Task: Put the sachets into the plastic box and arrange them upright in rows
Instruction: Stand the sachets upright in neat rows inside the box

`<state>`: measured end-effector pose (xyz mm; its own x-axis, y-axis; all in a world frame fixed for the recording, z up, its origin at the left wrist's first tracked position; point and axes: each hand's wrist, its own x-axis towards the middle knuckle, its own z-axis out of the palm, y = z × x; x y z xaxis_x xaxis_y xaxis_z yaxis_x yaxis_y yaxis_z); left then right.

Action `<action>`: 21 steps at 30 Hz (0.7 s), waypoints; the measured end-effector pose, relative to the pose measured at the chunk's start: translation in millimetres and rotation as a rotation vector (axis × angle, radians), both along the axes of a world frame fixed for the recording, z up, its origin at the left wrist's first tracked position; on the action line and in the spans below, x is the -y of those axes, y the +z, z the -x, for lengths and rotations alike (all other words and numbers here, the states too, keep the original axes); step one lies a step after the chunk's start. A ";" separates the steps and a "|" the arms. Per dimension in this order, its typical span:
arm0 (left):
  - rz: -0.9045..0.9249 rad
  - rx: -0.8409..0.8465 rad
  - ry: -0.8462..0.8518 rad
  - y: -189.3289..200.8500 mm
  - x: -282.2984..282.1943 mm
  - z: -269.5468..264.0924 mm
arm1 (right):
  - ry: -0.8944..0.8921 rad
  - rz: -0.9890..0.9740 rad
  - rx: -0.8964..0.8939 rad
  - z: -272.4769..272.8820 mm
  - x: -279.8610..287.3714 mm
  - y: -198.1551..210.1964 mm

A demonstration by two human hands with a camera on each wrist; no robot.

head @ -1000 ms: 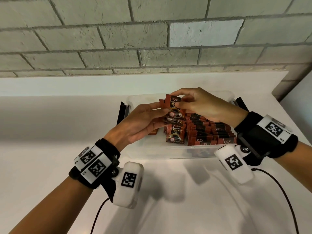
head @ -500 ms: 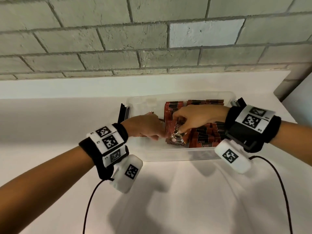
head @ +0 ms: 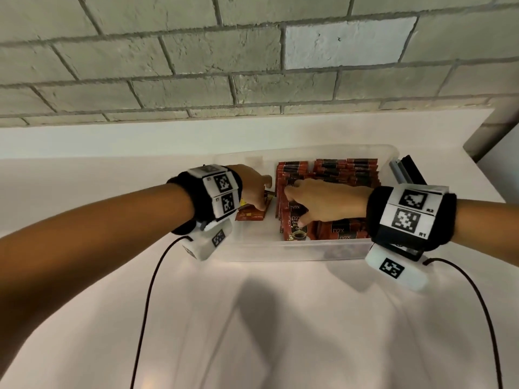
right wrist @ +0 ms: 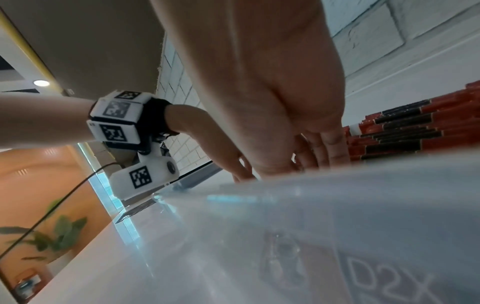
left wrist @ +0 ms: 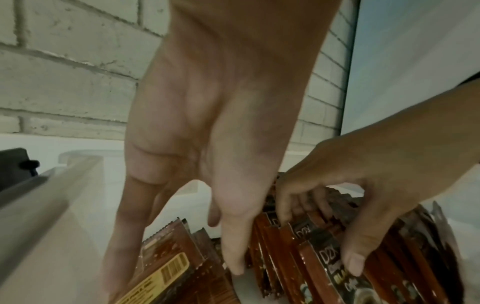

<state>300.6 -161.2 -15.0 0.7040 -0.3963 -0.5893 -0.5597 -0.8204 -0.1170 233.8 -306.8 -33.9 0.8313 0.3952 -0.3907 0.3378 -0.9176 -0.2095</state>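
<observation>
From the head view, a clear plastic box (head: pixel 295 249) sits on a white counter (head: pixel 252 318) against a pale brick wall (head: pixel 168 57), and both hands reach into it. The box's right part is packed with red and black upright sachets (head: pixel 345 175) standing on edge in rows, with a front row by the near wall. The right hand (head: pixel 323 202) lies over these rows, fingers curled down onto the leftmost standing packets, thumb against the face of the front one. The left hand (head: pixel 252 189) is in the left part of the box, its fingers down on a few loose sachets (head: pixel 251 214) lying flat on the bottom. In the left wrist view, the left hand (left wrist: pixel 207 144) points its fingers downwards, fairly straight, the fingertips touching the flat loose sachets (left wrist: pixel 171 267), one of them showing a yellow label; whether it has any packet pinched cannot be told. Beside it the right hand (left wrist: pixel 363 195) curls its fingers over the tops of the upright sachets (left wrist: pixel 298 257) while the thumb presses the front packet, gripping that bunch. In the right wrist view, the blurred near wall of the plastic box (right wrist: pixel 337 226) fills the lower frame; the right hand (right wrist: pixel 272 102) dips behind it, fingertips hidden, rows of upright sachets (right wrist: pixel 405 131) beyond and the left hand (right wrist: pixel 207 144) reaching in further off.
</observation>
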 end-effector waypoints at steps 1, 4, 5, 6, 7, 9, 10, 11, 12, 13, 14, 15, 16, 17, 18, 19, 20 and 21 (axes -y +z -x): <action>-0.022 -0.008 -0.024 -1.7 2.4 -0.1 | -0.002 -0.005 0.008 -0.2 1.0 1.8; -0.089 -0.031 -0.109 -9.5 10.3 -2.4 | -0.003 0.016 0.043 -2.9 5.2 11.3; -0.115 -0.026 -0.120 -13.3 11.9 -3.8 | -0.020 0.005 0.057 -4.5 7.3 15.9; -0.139 -0.018 -0.119 -16.6 14.1 -4.6 | -0.043 -0.017 0.069 -6.0 10.0 20.8; -0.155 -0.007 -0.111 -19.4 16.2 -5.9 | -0.066 -0.043 0.081 -6.8 13.6 26.1; -0.145 0.020 -0.093 -19.6 19.8 -6.4 | -0.098 -0.094 0.104 -7.5 20.9 35.8; -0.129 0.036 -0.088 -18.9 21.8 -5.8 | -0.107 -0.121 0.119 -6.7 25.0 40.4; -0.112 0.039 -0.083 -20.3 22.6 -5.4 | -0.120 -0.148 0.130 -5.0 28.6 44.8; -0.103 0.029 -0.079 -21.4 23.5 -5.6 | -0.138 -0.178 0.138 -2.8 32.2 48.9; -0.110 0.015 -0.080 -24.8 22.5 -7.7 | -0.159 -0.208 0.142 -0.2 35.5 52.0; -0.111 0.016 -0.080 -27.6 19.8 -9.5 | -0.179 -0.236 0.146 2.5 38.9 54.1; -0.109 0.039 -0.072 -31.5 17.8 -12.4 | -0.199 -0.257 0.148 5.2 42.3 55.8; -0.094 0.062 -0.056 -34.9 15.9 -14.9 | -0.215 -0.275 0.150 7.9 45.5 56.5; -0.070 0.064 -0.030 -37.6 14.9 -18.0 | -0.231 -0.291 0.150 10.8 49.2 57.0; -0.051 0.054 0.001 -36.4 14.1 -18.3 | -0.242 -0.307 0.147 13.4 52.1 57.0; -0.032 0.048 0.024 -32.7 13.8 -18.0 | -0.253 -0.322 0.144 16.1 54.6 56.7; -0.022 0.059 0.034 -26.9 13.4 -16.3 | -0.260 -0.334 0.144 18.8 56.9 56.5; -0.009 0.081 0.027 -21.4 12.5 -15.4 | -0.263 -0.339 0.145 20.9 58.5 55.9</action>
